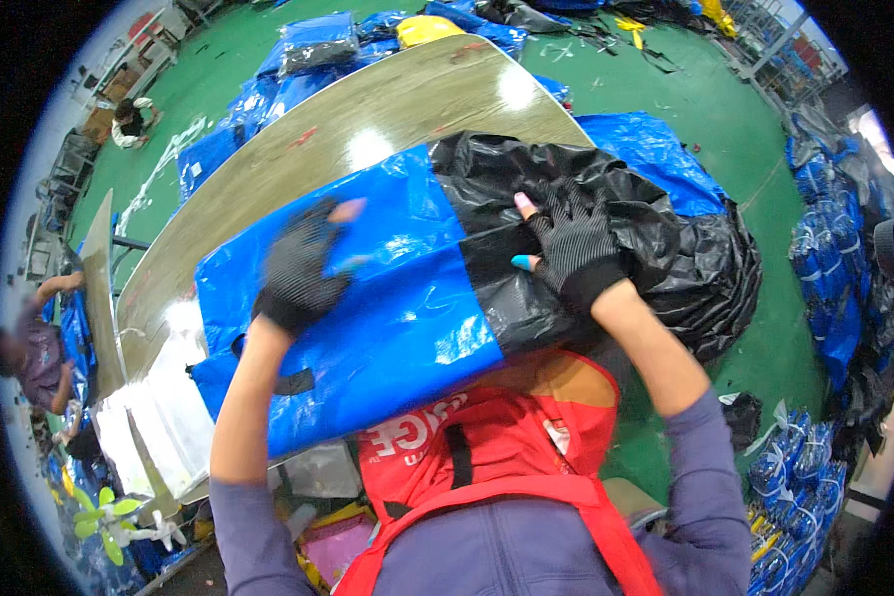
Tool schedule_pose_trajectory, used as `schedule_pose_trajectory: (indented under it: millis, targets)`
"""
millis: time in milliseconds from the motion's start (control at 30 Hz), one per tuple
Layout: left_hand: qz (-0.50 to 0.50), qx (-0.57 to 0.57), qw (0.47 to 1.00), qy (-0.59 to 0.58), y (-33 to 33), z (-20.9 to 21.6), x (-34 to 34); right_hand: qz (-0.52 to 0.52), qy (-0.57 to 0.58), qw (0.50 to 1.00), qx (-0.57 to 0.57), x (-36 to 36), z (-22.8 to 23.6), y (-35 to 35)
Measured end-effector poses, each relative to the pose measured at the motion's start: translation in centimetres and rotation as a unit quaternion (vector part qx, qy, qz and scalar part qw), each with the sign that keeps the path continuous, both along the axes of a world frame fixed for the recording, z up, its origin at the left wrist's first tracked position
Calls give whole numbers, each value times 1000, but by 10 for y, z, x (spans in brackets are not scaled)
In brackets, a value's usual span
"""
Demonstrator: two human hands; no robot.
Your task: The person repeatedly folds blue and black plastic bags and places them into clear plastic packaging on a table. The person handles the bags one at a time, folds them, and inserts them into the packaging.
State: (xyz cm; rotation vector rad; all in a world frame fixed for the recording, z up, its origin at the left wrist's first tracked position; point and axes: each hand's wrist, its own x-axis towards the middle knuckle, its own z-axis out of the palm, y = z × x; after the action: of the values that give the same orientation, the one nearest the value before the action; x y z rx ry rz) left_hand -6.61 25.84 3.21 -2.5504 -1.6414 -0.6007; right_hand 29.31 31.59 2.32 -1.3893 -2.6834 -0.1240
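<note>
A blue and black plastic tarpaulin bag point(407, 298) lies across the near part of a wooden-topped table point(268, 169). Its blue part is fairly flat, while the black part point(705, 268) is crumpled and hangs off the table's right side. On the blue part rests my left hand point(308, 266), in a dark ribbed glove, slightly blurred, with its fingers apart. My right hand point(576, 243), gloved alike with some fingertips bare and one blue tip, lies spread on the black part. Neither hand grips the material.
White sheets point(164, 427) hang at the table's left end, near a green-bladed fan point(109, 521). Blue bundles point(313, 45) and a yellow piece point(429, 30) lie beyond the table. Tied blue bundles point(790, 497) stand at right. Another person point(45, 358) works at far left.
</note>
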Motion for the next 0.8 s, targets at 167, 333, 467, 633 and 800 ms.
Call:
schedule_pose_trajectory:
  millis: [167,333,467,633,800]
  targets:
    - [-204,-72,973,81,72,-45,113,52,-9,996,-77,43,2,-79]
    - [-287,-93,948,103,58,-80,109,125,254,959,18,32,52,-50]
    - [-290,-98,948,85,49,-72,112,116,-32,988,-93,-12,71,79]
    - [-259,-115,957,61,45,-62,117,84,-148,960,-224,-74,14,162]
    - [-239,-121,962,40,46,-64,119,-13,-161,969,-185,-35,36,116]
